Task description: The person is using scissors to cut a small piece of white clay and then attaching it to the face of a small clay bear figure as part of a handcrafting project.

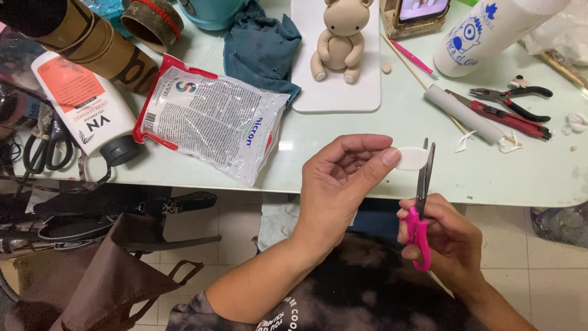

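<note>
My left hand [343, 178] pinches a small flat white oval piece of clay [411, 159] between thumb and fingers, just above the table's front edge. My right hand [444, 236] holds pink-handled scissors [421, 208] upright, their blades slightly apart around the right end of the white piece. On a white board [334, 92] at the back sits a beige clay figure [340, 40] with round limbs.
On the pale green table [398, 122] lie a clear plastic bag [208, 119], a blue cloth [260, 49], a white roller [463, 114], pliers [511, 95], a red cutter [511, 119], a white glue bottle [490, 30] and a white bottle with a black cap [86, 107]. A brown bag [116, 276] hangs at lower left.
</note>
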